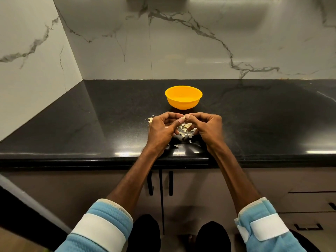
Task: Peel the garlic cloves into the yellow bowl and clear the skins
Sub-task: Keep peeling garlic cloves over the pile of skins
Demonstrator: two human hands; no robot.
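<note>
Peeling looks about midway: left hand [161, 128] and right hand [209, 126] both pinch one garlic clove [184, 117] just in front of the yellow bowl [183, 103], skins [184, 129] litter the counter [109, 124] underneath, none cleared yet.

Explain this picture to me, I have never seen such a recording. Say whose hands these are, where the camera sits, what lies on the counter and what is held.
No machine here: a person works with bare hands, filmed by one camera worn on the head, looking down. The left hand and right hand together pinch a small garlic clove between their fingertips. Below them, loose garlic skins lie on the black counter. The yellow bowl stands just beyond the hands, apart from them.
</note>
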